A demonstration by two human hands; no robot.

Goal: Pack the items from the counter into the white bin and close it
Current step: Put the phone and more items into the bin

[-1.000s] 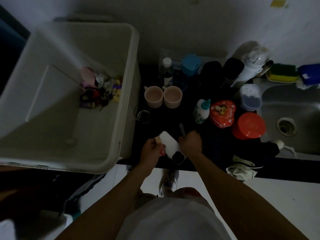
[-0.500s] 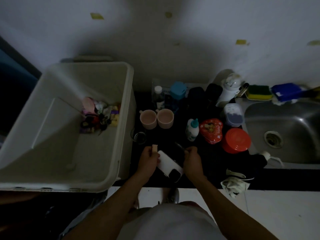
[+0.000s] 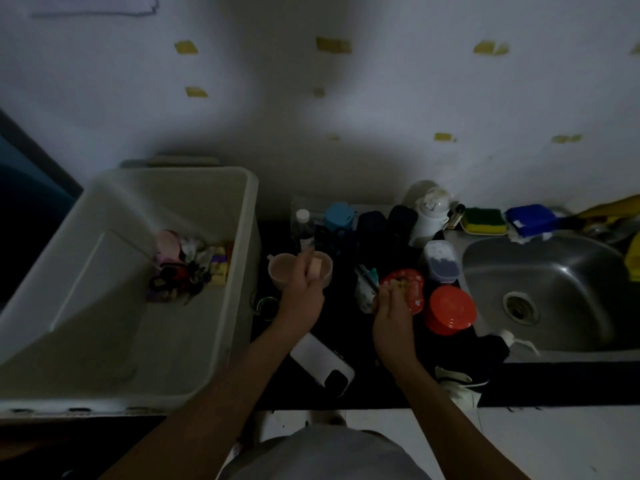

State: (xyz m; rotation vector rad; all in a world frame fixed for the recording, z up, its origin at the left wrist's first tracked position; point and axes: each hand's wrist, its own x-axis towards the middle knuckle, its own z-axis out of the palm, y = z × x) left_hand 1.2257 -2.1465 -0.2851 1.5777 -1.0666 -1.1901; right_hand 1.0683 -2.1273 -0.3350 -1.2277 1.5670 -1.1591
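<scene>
The open white bin (image 3: 249,216) stands at the left with a small heap of items (image 3: 188,265) inside. My left hand (image 3: 301,292) is closed on a small beige block (image 3: 316,268) and hovers over two pink mugs (image 3: 278,271) on the dark counter. My right hand (image 3: 391,317) grips a thin pen-like stick (image 3: 365,277) beside a small white bottle with a teal cap (image 3: 363,292) and a red heart tin (image 3: 407,289). A white phone (image 3: 320,363) lies face down near the front edge, between my forearms.
A red lidded jar (image 3: 450,310), clear tub (image 3: 441,263), blue cup (image 3: 339,216), clear bottle (image 3: 304,228), dark containers (image 3: 384,223) and white jug (image 3: 431,213) crowd the counter. A steel sink (image 3: 554,292) lies right, with sponges (image 3: 483,221) behind. A small glass (image 3: 266,304) stands by the bin.
Both hands left the phone, which now lies on the counter. My left hand carried the beige block forward over the mugs; my right moved forward-right toward the red tin. The camera tilted up.
</scene>
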